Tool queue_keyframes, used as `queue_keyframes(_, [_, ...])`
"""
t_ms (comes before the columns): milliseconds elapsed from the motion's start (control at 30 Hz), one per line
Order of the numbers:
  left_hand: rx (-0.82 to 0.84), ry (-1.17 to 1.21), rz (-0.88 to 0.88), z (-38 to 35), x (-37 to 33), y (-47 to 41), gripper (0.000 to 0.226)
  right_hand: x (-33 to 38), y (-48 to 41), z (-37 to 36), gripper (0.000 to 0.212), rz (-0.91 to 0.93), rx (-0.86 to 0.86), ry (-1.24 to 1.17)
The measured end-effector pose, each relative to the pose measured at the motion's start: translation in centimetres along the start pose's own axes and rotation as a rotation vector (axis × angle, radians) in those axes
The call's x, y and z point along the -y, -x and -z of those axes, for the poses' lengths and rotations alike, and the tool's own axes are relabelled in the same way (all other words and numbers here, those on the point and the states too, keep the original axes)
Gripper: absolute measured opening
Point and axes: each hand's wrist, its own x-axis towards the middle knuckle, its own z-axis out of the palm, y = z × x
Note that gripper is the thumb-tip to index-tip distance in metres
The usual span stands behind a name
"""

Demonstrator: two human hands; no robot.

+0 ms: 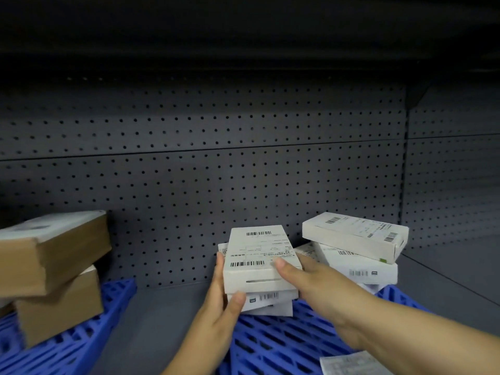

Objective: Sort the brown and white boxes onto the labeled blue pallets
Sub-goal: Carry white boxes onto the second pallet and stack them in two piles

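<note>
Two hands grasp one white box (261, 255): the left hand (221, 301) curls round its left edge with the thumb on the front face, and the right hand (311, 282) wraps its right side with the thumb on the label. The box sits atop a lower white stack (267, 303) on the right blue pallet (284, 339) beneath both hands. Just right of the right hand stands a second white stack (357, 236). Well left of the left hand, brown boxes (54, 253) lie on the left blue pallet (81, 342). A perforated grey panel (189, 158) stands beyond.
</note>
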Motion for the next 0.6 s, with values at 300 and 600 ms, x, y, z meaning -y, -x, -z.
queue_keyframes(300, [-0.180, 0.051, 0.044, 0.5, 0.9, -1.1, 0.055, -0.4, -1.1, 1.0, 0.056, 0.012, -0.068, 0.039])
queue_keyframes(600, [-0.143, 0.023, 0.094, 0.1, 0.0, -0.6, 0.043, -0.3, -1.4, 1.5, 0.051, 0.010, -0.035, 0.067])
